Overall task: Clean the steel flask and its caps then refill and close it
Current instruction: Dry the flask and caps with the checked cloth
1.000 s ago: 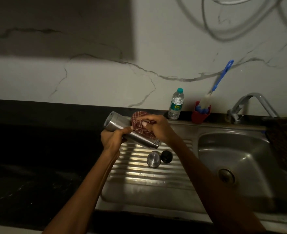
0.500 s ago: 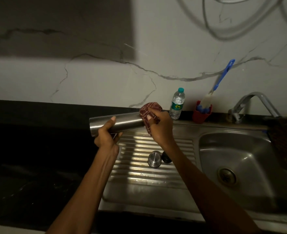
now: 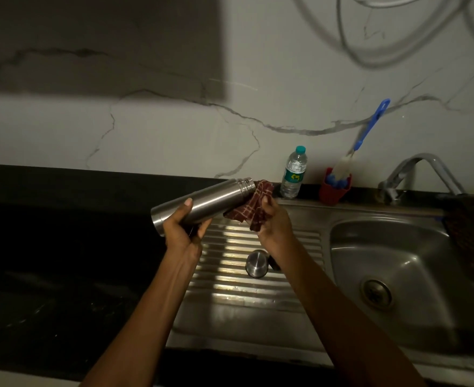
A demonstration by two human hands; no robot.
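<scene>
My left hand (image 3: 184, 229) grips the steel flask (image 3: 208, 203) near its base, above the drainboard. The flask lies tilted, its open threaded mouth up and to the right. My right hand (image 3: 272, 220) holds a dark red checked cloth (image 3: 251, 212) just below and beside the mouth. On the drainboard beneath stands the steel cap (image 3: 256, 263). A black inner cap (image 3: 273, 264) lies right of it, mostly hidden behind my right forearm.
A ribbed steel drainboard (image 3: 230, 291) joins the sink basin (image 3: 397, 275) on the right, with a tap (image 3: 423, 174) behind. A plastic water bottle (image 3: 293, 174) and a red cup (image 3: 333, 192) holding a blue-handled bottle brush (image 3: 370, 127) stand at the wall. Dark counter lies left.
The cloth has come off the flask's mouth and now hangs lower in my right hand. The flask's mouth has tipped upward, and its threaded neck is now bare.
</scene>
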